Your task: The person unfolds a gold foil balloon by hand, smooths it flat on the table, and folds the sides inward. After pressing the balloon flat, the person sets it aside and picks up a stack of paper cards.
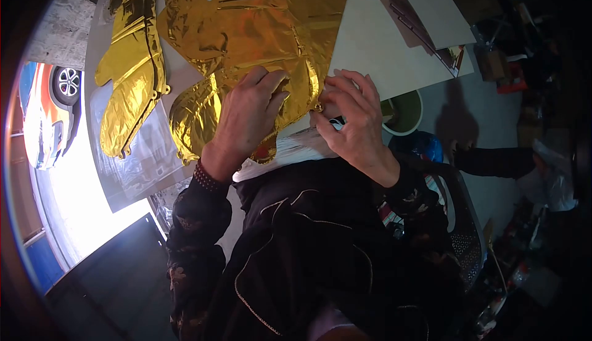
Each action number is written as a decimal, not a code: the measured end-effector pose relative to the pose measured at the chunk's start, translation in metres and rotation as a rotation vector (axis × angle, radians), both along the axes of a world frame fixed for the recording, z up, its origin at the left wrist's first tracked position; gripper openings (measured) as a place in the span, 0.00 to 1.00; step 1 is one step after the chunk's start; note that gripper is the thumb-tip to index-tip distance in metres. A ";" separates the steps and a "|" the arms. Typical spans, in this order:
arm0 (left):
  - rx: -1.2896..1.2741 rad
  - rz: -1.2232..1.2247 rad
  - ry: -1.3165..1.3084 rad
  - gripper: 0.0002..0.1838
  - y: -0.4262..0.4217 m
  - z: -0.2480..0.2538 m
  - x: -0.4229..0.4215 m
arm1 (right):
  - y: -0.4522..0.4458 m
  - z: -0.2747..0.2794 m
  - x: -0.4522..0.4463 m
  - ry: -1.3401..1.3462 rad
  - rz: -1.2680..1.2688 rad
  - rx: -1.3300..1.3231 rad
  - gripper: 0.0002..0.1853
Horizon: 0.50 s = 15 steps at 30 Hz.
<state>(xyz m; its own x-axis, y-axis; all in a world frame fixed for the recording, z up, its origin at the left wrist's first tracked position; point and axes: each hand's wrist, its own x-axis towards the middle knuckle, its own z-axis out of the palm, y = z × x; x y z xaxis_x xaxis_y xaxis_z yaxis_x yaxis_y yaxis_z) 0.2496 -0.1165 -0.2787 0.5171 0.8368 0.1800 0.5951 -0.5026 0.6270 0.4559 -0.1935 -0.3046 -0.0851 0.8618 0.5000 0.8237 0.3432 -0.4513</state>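
Observation:
Shiny gold foil balloons (246, 17), flat and uninflated, lie in overlapping pieces at the table's near side. My left hand (250, 110) rests on the nearest piece with its fingers curled and closed on the foil; part of the grip is hidden behind the hand. At that piece's right edge, my right hand (354, 116) has its thumb and fingertips closed around the rim beside a small tab. A separate long gold foil piece (132, 106) with small tabs along its edge lies to the left. White material (302, 147) shows below the foil, against my lap.
The pale table (357, 51) carries paper sheets (425, 14) at the back right and clear plastic film (145, 150) at the left. A green bucket (407, 114) stands below the right edge. Beside me is a dark perforated chair (465, 242). An orange car (52, 106) is outside.

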 end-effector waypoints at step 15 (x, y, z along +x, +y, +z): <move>0.447 -0.069 0.164 0.29 0.010 -0.004 0.014 | -0.002 0.000 -0.001 0.018 -0.007 -0.041 0.14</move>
